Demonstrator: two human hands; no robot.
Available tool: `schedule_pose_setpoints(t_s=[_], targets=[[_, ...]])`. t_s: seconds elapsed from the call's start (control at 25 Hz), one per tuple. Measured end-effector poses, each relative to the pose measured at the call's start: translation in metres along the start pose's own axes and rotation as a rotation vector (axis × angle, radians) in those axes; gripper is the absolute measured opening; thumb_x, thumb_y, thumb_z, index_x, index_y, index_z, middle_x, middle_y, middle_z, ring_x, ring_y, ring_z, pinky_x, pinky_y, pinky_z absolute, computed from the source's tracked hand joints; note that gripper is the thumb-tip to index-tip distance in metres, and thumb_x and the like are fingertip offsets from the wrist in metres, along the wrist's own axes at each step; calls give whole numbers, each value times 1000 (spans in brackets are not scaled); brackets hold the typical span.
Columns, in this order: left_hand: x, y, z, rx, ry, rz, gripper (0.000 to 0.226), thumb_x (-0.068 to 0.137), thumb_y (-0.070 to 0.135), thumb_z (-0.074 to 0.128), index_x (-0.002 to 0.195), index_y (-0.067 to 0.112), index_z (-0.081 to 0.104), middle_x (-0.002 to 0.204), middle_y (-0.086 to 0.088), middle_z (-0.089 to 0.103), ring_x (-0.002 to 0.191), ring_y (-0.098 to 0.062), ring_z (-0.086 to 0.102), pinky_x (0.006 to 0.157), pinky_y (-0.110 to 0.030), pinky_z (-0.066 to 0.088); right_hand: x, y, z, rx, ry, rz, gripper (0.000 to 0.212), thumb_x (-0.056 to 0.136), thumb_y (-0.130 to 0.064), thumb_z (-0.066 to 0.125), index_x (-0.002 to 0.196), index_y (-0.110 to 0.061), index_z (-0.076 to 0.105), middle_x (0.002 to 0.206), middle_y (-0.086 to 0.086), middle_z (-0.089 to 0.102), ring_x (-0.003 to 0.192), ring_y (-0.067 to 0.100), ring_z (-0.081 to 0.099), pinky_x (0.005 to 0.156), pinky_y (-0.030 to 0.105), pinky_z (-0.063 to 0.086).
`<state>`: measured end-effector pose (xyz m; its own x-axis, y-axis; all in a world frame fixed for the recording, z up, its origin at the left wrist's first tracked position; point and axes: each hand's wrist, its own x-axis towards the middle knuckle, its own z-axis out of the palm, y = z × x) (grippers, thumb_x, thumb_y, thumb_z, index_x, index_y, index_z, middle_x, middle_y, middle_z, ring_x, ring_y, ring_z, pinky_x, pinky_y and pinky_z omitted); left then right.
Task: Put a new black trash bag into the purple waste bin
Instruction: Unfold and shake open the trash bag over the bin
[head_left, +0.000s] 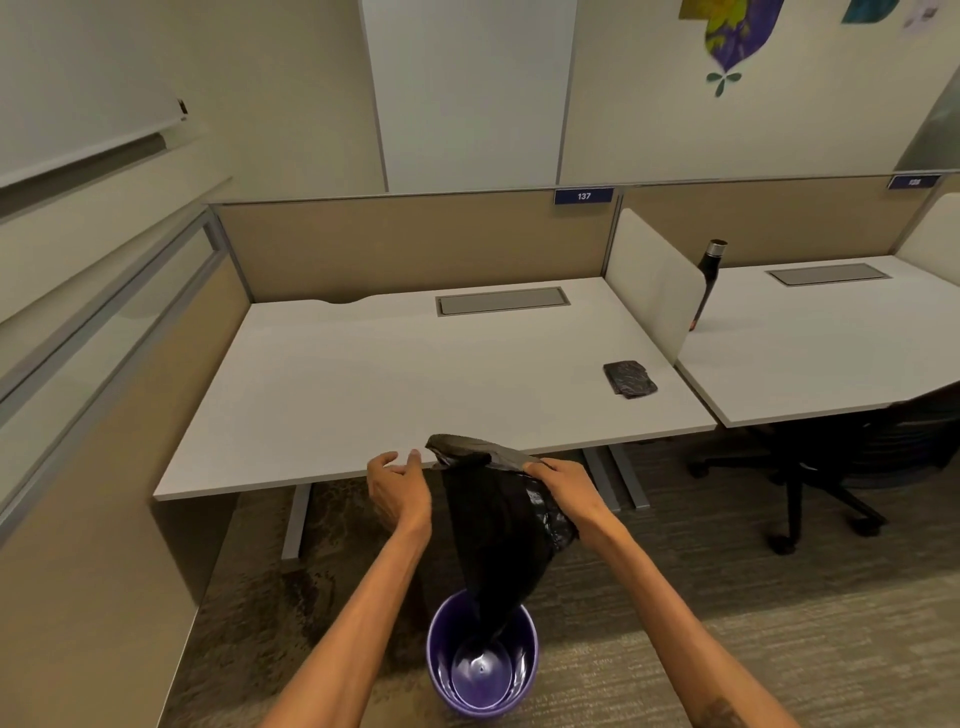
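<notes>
Step in hand: opening the new black trash bag (498, 525) over the purple waste bin (482, 662), as I judge it.
Bag: hangs from its top edge in front of the table (415, 374), its lower end dipping just inside the bin's mouth; the mouth of the bag looks only partly spread.
Bin: stands upright on the carpet between the forearms, bare inside apart from the bag's tip.
Right hand (563, 486): fingers pinched on the bag's top edge.
Left hand (397, 486): just beside the bag's rim, fingers curled and apart, holding nothing that I can see.
Elsewhere: a folded dark bag (629, 379) lies on the table's right side, well apart.
Next move calls for: the left hand taking the opposite side of the rim, parting the two layers, then lowering the bag deeper and folding its edge over the bin's rim.
</notes>
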<state>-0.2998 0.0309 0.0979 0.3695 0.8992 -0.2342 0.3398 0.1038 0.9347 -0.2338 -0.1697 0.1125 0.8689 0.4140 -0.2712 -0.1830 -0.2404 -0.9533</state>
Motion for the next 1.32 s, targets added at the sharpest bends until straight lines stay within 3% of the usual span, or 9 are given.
schedule_pose_setpoints(t_s=[0.2, 0.36, 0.52, 0.64, 0.76, 0.88, 0.96, 1.12, 1.32], targets=[[-35, -20, 0, -33, -354, -29, 48, 97, 53, 52, 82, 12, 72, 71, -3, 68, 61, -15, 61, 65, -30, 51, -1, 9, 23, 145, 149, 139, 31, 96, -30, 59, 81, -7, 73, 85, 14, 75, 80, 24, 68, 71, 35, 49], [-44, -30, 3, -54, -660, -94, 39, 92, 50, 63, 105, 15, 72, 97, -4, 77, 87, -18, 74, 83, -34, 60, -13, 25, 44, 25, 25, 110, 29, 99, -36, 56, 92, -16, 75, 95, 9, 75, 93, 24, 70, 77, 32, 50], [-33, -42, 2, -140, -606, -134, 28, 89, 17, 73, 116, 9, 69, 102, -9, 77, 92, -21, 76, 90, -42, 61, -19, 38, 48, 26, -2, 138, 27, 97, -34, 59, 92, -17, 78, 90, 9, 78, 86, 24, 73, 79, 37, 56], [-30, -50, -5, -138, -581, -120, 27, 88, 11, 72, 114, 8, 66, 101, -11, 76, 91, -23, 76, 87, -39, 61, -11, 51, 44, 45, 152, 140, 33, 96, -35, 60, 87, -6, 74, 84, 15, 74, 74, 25, 66, 72, 42, 55], [-27, -59, -12, -129, -435, -141, 33, 86, 10, 75, 111, 11, 54, 99, -7, 66, 86, -20, 70, 84, -39, 61, -5, 56, 37, 62, 295, 127, 20, 94, -29, 65, 85, -15, 77, 89, 8, 77, 85, 22, 72, 80, 44, 60], [-25, -65, -22, 57, -244, -1, 25, 87, 9, 73, 98, 14, 52, 93, -5, 61, 77, -16, 61, 69, -35, 57, -13, 52, 34, -48, 377, -10, 3, 93, -14, 67, 94, -17, 69, 93, 2, 72, 90, 17, 69, 75, 26, 55], [-23, -69, -27, 212, -256, 179, 16, 91, 4, 65, 85, 15, 57, 88, -1, 64, 79, -16, 62, 60, -23, 44, -16, 55, 32, -286, 315, -195, 19, 94, -2, 57, 90, -20, 63, 92, -1, 68, 87, 13, 65, 72, 20, 48], [-20, -80, -33, 435, -439, 352, 31, 96, 0, 54, 98, 21, 77, 105, 4, 74, 100, -13, 69, 82, -25, 53, -10, 78, 35, -787, 28, -203, 41, 91, 6, 45, 94, -20, 76, 107, -1, 64, 104, 19, 58, 89, 28, 44], [-23, -99, -34, 555, -459, 383, 27, 94, 23, 66, 121, 21, 71, 122, 2, 71, 108, -15, 68, 94, -28, 50, -13, 93, 40, -771, 166, -161, 25, 98, -5, 52, 113, -11, 72, 116, 1, 65, 106, 18, 62, 94, 30, 49]])
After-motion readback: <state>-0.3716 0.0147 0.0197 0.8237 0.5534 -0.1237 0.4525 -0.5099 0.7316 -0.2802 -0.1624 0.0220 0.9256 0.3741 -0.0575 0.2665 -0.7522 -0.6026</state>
